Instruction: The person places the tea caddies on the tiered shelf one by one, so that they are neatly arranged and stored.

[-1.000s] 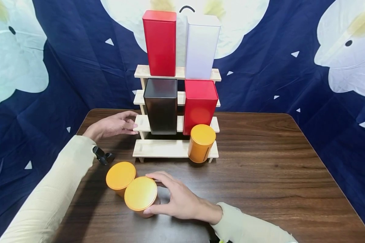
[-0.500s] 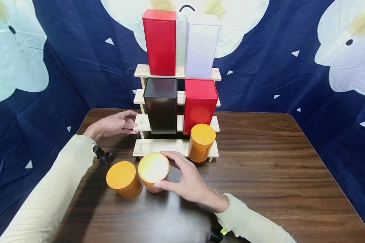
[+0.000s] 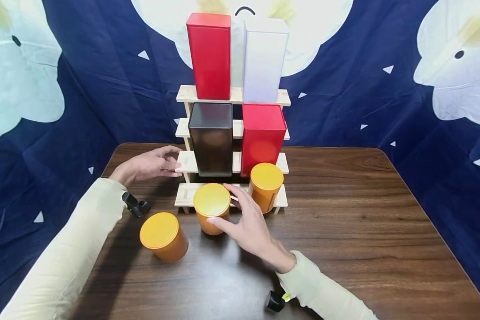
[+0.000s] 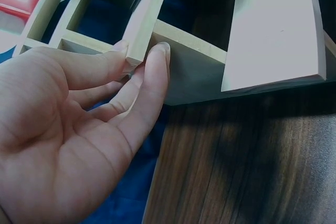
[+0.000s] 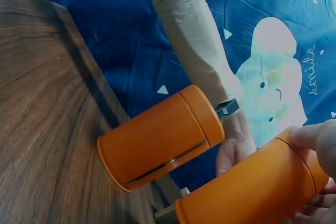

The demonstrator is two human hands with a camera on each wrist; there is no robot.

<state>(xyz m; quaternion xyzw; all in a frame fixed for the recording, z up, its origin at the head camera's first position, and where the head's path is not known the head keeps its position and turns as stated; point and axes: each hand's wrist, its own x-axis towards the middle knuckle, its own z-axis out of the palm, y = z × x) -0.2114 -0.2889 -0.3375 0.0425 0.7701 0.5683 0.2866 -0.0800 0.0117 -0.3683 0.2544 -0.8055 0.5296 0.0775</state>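
My right hand [image 3: 250, 229] grips an orange cylindrical canister [image 3: 211, 200] near its lid, thumb in front and fingers behind. That canister is upright at the front edge of the lowest step of a stepped wooden shelf [image 3: 187, 162]. A second orange canister [image 3: 164, 238] stands on the table to its left, also seen beside the held canister [image 5: 257, 187] in the right wrist view. The third orange canister [image 3: 266, 189] stands on the right end of the lowest step. My left hand [image 3: 154, 164] pinches a plank end [image 4: 140, 51] at the shelf's left side.
Higher on the shelf stand a black tin [image 3: 211, 146], a red tin [image 3: 263, 138], another red tin [image 3: 210, 60] and a white tin [image 3: 266, 62]. Dark wood table [image 3: 344, 213] stretches right of the shelf. A blue patterned cloth [image 3: 144, 89] hangs behind.
My right hand has carried its orange canister away from the other one, up and to the right, from the table toward the lowest step. My left hand has stayed at the shelf.
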